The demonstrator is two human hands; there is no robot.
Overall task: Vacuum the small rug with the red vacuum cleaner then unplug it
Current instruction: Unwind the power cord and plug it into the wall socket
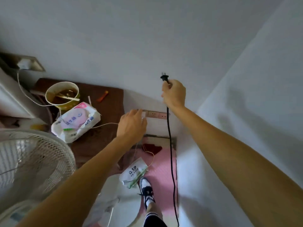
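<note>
Our right hand (173, 94) grips the black cord (170, 145) just below its plug (164, 77), above the wall socket (157, 114); our left hand (132, 125), fingers loose, touches the socket's end.

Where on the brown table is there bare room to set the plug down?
Bare: the back right corner of the brown table, between the orange lighter and its right edge, and a strip in front of the wipes pack, beside the fan. Crowded: the left, around the paper cup. The right hand holds the black plug.
</note>
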